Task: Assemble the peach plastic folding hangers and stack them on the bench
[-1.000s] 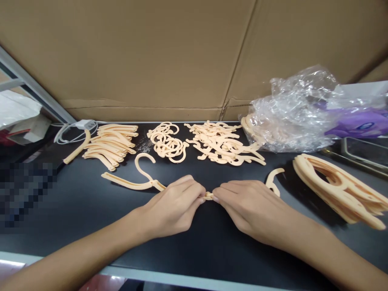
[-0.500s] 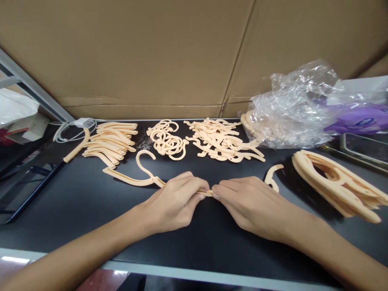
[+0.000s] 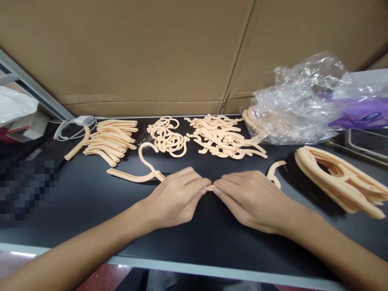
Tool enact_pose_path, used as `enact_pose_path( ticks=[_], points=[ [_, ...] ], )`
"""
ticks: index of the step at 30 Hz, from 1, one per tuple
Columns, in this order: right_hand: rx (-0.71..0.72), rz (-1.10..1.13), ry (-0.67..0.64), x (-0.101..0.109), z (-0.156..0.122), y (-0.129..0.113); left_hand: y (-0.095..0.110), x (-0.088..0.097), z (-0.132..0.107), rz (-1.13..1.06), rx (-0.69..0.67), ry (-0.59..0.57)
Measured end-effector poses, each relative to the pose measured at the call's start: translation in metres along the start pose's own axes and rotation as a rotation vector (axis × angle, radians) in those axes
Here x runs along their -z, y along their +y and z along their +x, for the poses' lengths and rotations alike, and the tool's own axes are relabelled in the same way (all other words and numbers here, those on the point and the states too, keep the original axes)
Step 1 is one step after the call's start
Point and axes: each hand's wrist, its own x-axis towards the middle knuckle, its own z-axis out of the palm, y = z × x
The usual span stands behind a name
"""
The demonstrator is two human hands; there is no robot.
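Observation:
A partly built peach plastic clothes hanger, with its hook and left arm showing, stands out from my left hand. My left hand is closed around the hanger's right side. Fingertips to fingertips with it, my right hand is closed in a pinch on the end of the same peach strip, which shows in the small gap between the hands. Past my right knuckles a curved peach end piece sticks out; my hand hides whether it joins the strip. The joint itself is covered by my fingers.
At the back lie piles of curved hanger arms, hooks and wavy end pieces. Clear plastic bags stand back right, near stacked hanger bodies. A white cable lies at left. Cardboard walls the back.
Both hands have shifted slightly up and right in view, along with the table items. My fingertips are a little closer together, and less of the strip shows between them.

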Motion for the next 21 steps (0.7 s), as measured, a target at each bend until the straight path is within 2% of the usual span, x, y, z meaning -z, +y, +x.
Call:
enact_pose_path(
  ticks=[7,12,17,21],
  points=[
    [-0.127,0.080,0.049,-0.003,-0.001,0.008,-0.003,0.002,0.001,0.106,-0.034,0.058],
    [-0.123,0.077,0.114,-0.007,0.001,0.016,-0.010,0.004,0.002,0.135,-0.058,0.109],
    [-0.061,0.098,0.211,-0.009,0.002,0.026,-0.020,0.013,0.006,0.262,-0.084,0.310],
    [-0.061,0.128,0.300,-0.006,0.004,0.030,-0.024,0.028,0.009,0.380,-0.134,0.499]
  ],
)
